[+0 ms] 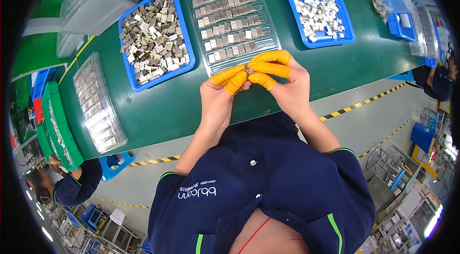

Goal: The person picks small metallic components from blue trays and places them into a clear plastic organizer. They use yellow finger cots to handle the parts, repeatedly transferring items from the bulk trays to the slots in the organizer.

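My left hand (221, 92) and my right hand (287, 80) meet at the near edge of a clear plastic tray (209, 66). Yellow finger cots cover several of their fingers. Pinched between both sets of fingertips is a small metallic connector piece (248, 70), mostly hidden by the cots. Rows of silver, USB-like metal connectors (230, 28) fill the clear tray beyond my hands. To its left, a blue tray (190, 53) holds a loose heap of similar metal shells (154, 36). On the right, another blue tray (352, 33) contains many small white parts (316, 7), some with thin wires.
Another clear tray (98, 103) lies on the green table (177, 110) at the left. Stacked clear trays (98, 0) stand behind it. Green bins (62, 127) sit at the far-left edge. Co-workers' sleeves (79, 188) show at both sides. A small blue box (401, 26) is far right.
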Demonstrator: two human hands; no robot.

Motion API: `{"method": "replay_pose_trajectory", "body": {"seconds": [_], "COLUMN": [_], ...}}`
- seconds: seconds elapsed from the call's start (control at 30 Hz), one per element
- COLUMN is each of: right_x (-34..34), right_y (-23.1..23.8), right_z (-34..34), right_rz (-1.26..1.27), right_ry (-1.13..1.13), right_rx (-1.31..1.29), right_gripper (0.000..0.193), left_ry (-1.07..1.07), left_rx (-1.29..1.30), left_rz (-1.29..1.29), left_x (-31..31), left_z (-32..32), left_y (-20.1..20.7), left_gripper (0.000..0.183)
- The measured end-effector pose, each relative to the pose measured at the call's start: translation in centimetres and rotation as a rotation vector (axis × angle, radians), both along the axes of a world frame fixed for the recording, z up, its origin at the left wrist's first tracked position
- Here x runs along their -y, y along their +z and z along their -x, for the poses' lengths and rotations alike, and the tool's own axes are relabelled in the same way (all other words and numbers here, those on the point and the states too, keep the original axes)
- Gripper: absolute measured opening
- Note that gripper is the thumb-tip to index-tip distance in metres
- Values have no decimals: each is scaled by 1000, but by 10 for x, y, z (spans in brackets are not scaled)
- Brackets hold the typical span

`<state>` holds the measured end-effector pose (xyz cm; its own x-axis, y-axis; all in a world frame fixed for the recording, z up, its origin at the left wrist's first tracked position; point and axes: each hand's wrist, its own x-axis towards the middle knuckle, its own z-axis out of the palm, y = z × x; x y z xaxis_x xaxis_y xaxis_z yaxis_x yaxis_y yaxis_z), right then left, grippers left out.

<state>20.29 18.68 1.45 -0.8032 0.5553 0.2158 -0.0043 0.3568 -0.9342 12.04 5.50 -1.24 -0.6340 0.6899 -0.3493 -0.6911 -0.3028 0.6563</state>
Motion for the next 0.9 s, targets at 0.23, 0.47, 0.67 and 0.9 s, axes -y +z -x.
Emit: {"method": "replay_pose_trajectory", "body": {"seconds": [0.23,0.47,0.67,0.9], "right_x": [-21,-52,-51,-65], "right_y": [-4,-34,-37,-26], "right_z": [6,16,17,9], "right_rz": [-320,-868,-930,-733], "right_ry": [-46,-88,-57,-125], "right_rx": [-2,-11,0,61], "right_gripper": [19,20,18,18], "left_ry": [60,378,495,520], "left_rx": [-457,-996,-808,-1031], "left_rz": [240,548,560,768], "left_x": [-1,23,46,61], "left_z": [7,36,55,73], "left_y": [5,2,3,-6], "left_gripper": [26,19,20,20]}}
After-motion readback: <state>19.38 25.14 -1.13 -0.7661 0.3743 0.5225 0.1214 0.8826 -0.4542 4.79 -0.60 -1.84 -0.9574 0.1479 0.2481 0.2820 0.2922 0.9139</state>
